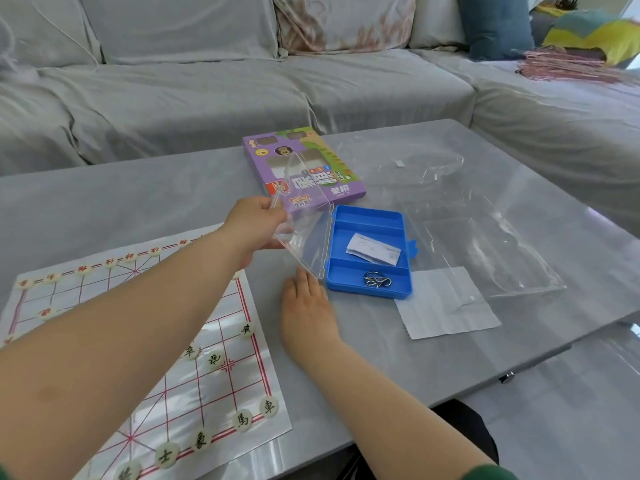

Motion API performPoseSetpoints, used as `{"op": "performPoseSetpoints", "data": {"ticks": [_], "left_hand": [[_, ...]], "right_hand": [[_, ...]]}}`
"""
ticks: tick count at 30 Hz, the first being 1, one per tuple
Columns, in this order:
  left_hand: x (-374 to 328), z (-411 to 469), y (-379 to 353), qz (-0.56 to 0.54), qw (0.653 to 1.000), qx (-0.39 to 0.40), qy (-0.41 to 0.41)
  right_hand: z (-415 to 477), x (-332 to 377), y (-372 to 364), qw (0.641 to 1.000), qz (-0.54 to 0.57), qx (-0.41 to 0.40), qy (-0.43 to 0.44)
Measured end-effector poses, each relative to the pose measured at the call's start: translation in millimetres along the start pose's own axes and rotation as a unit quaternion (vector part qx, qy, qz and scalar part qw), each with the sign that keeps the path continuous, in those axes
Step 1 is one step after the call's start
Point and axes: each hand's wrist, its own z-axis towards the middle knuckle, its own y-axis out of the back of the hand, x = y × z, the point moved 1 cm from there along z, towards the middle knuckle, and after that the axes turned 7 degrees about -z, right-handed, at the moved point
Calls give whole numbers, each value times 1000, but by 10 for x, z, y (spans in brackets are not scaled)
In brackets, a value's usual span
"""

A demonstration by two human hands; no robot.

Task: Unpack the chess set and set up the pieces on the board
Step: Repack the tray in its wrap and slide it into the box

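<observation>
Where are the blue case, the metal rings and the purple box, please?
blue case (367, 219): head view, far compartment floor
metal rings (377, 280): head view, their middle
purple box (346, 191): head view, near right corner

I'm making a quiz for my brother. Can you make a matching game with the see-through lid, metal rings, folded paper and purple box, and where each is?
Things: 1 clear lid; 2 metal rings; 3 folded paper; 4 purple box.
Places: A middle compartment of the blue case; B on the table behind the blue case; C held by the left hand; D nearest compartment of the blue case.
Pairs: 1-C, 2-D, 3-A, 4-B.
</observation>
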Motion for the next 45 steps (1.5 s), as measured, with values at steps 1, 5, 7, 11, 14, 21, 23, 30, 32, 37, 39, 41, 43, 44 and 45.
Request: {"op": "performPoseSetpoints", "data": {"ticks": [1,5,7,11,14,21,23,30,32,37,39,41,43,44,45], "left_hand": [[-15,7,-15,6,1000,11,3],[-24,12,-19,19,1000,21,4],[-10,-5,2,18,1000,18,1],[8,-37,20,5,1000,4,0],[6,-80,53,9,1000,4,-4],[97,-184,205,-7,1000,-12,-3],[109,-227,245,-16,1000,-13,6],[99,-346,374,5,1000,-16,2],[115,-385,405,13,1000,-19,1],[184,-486,498,17,1000,-25,3],[205,-513,544,21,999,-29,-3],[215,-538,578,20,999,-34,-6],[220,-565,600,17,999,-35,-6],[218,-579,605,19,999,-34,-5],[213,-591,607,19,999,-35,-4]], "right_hand": [[7,-3,1,1000,10,-4,-14],[-55,-95,-26,999,33,-19,17],[-102,-168,-22,998,50,-31,24],[-96,-219,58,998,52,-27,38],[-113,-212,134,998,20,-6,67],[-314,-279,201,999,17,16,25],[-353,-326,197,1000,12,24,4],[-424,-535,255,991,119,10,-58],[-437,-612,338,973,210,-46,-86],[-308,-657,456,924,335,-140,-120],[-250,-580,427,927,335,-125,-113],[-208,-511,358,941,311,-92,-100],[-199,-485,308,951,284,-75,-96],[-204,-494,300,951,283,-79,-95],[-215,-517,304,949,286,-93,-97]]}}
